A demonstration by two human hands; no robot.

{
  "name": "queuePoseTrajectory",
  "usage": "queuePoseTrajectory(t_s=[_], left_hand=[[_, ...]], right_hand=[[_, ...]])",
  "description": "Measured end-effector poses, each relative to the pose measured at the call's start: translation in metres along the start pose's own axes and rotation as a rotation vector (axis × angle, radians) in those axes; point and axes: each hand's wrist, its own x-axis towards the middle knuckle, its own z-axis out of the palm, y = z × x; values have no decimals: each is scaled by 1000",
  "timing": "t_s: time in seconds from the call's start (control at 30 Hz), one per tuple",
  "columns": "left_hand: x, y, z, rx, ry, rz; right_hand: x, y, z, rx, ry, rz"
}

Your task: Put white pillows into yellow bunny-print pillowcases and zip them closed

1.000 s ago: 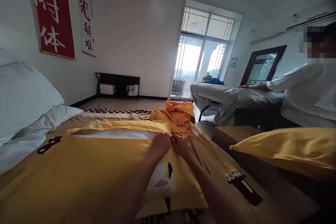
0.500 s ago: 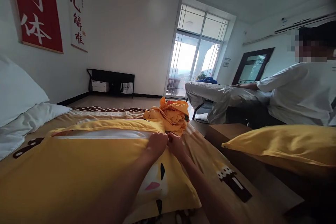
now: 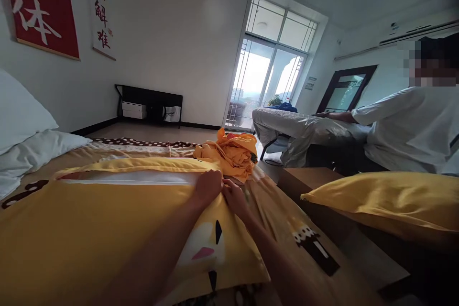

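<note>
A yellow pillowcase (image 3: 118,220) with a printed cartoon face lies on the bed, with a white pillow (image 3: 150,178) showing through the long opening along its far edge. At the right end of that opening, my left hand (image 3: 209,187) is closed on the pillowcase edge. Close beside it, my right hand (image 3: 234,197) pinches the same corner. Both sets of fingertips are partly hidden, so any zipper pull between them cannot be made out. A crumpled orange cloth (image 3: 233,153) lies just beyond my hands.
Patterned bedding (image 3: 279,215) spreads under the pillowcase. White pillows (image 3: 25,110) lie at left. On the right, a yellow pillow (image 3: 387,198) rests above a cardboard box (image 3: 308,177). A person in a white shirt (image 3: 412,124) is by a plastic-covered table (image 3: 283,122).
The view has shifted slightly. My left hand has moved a little left along the edge, while my right hand stays pinched at the corner.
</note>
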Motion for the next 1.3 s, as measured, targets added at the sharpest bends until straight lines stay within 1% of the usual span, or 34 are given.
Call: queuePoseTrajectory(t_s=[0.07,0.13,0.23,0.3,0.4,0.5,0.67,0.73,0.9,1.03,1.17,1.3], left_hand=[[5,-10,5,-38,-12,-70],[8,-18,12,-61,-35,-131],[6,-18,18,-50,-21,-173],[-1,-12,19,-34,-1,-157],[-11,-3,18,-27,14,-109],[-15,0,18,-56,31,-95],[-9,-10,16,-190,49,-178],[-5,-17,17,-273,48,-185],[1,-27,20,-472,84,-160],[-2,-29,20,-565,115,-97],[-4,-31,19,-538,97,-63],[-5,-29,22,-378,113,-79]], right_hand=[[2,0,5,-8,-20,14],[4,-1,13,-63,-18,35],[5,-3,23,-141,-11,66],[5,-5,24,-181,-2,72],[1,-8,19,-242,23,73],[-5,-8,15,-309,65,72],[-11,-7,17,-351,124,46],[-11,-5,18,-340,136,31],[-8,-3,14,-292,126,5],[-5,-7,10,-315,79,-11],[-4,-13,12,-414,57,-3],[-5,-13,15,-514,46,-33]])
